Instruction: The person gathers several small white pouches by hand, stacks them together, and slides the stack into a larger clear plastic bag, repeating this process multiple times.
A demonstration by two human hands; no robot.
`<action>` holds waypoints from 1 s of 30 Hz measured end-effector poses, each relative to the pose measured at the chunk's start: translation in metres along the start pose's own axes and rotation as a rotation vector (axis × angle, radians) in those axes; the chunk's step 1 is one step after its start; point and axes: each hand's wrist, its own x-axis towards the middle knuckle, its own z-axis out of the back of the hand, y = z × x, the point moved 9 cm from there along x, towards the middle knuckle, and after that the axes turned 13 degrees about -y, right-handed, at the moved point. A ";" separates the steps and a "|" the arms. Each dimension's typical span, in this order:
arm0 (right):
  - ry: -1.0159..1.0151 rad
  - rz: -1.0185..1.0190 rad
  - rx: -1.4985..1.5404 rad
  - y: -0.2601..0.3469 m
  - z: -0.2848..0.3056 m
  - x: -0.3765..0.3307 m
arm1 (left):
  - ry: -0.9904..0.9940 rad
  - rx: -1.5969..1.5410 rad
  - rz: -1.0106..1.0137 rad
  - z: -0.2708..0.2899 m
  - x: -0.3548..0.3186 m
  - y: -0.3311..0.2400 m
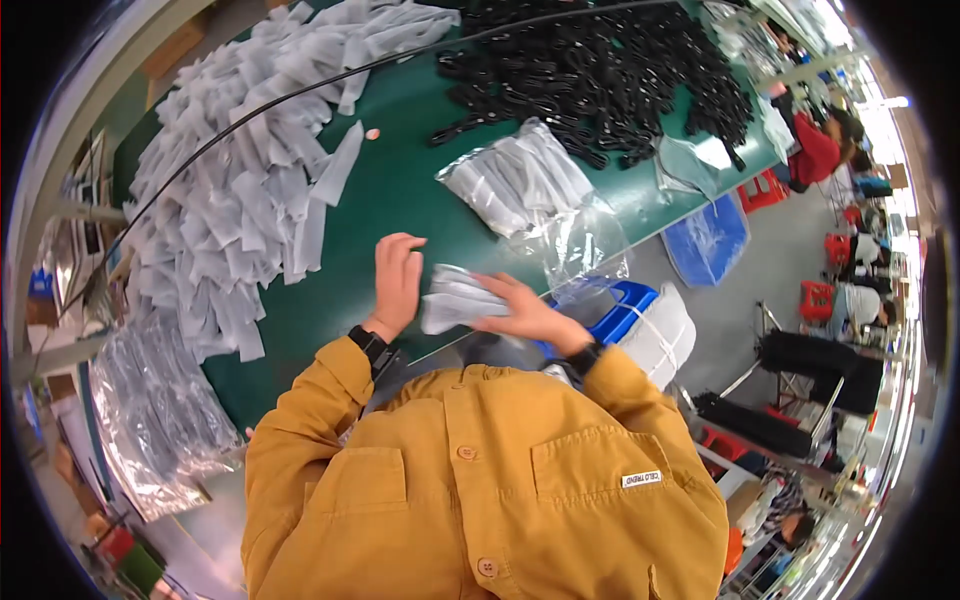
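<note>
Bag [590, 240] near right hand [525, 310] holds pale packets [520, 180].

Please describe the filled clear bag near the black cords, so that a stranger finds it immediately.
On the green table, find the heap of black cords. Between it and the person's right hand lies a clear plastic bag of white sleeves. Unlike the loose white pile on the left, these are bagged together.
</note>
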 end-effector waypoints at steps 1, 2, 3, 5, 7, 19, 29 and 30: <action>0.040 -0.095 0.117 -0.005 0.027 -0.027 | -0.012 0.130 -0.149 -0.012 0.005 -0.027; -0.027 -0.230 0.310 -0.020 0.057 -0.062 | 0.069 0.097 -0.223 -0.033 0.008 -0.056; -0.076 -0.335 0.447 -0.027 0.084 -0.095 | 0.140 0.074 -0.292 -0.053 0.006 -0.085; -0.215 -0.471 0.605 -0.039 0.124 -0.148 | 0.208 0.010 -0.401 -0.088 -0.003 -0.125; -0.329 -0.500 0.619 -0.052 0.145 -0.184 | 0.251 0.026 -0.479 -0.136 -0.012 -0.150; -0.295 -0.293 0.657 -0.069 0.127 -0.067 | 0.238 -0.214 -0.140 -0.140 0.019 -0.129; -0.394 -0.502 0.948 -0.080 0.104 -0.030 | 0.186 -0.259 -0.045 -0.105 0.010 -0.122; -0.369 -0.533 1.159 -0.060 0.092 -0.031 | 0.184 -0.273 -0.031 -0.104 0.009 -0.122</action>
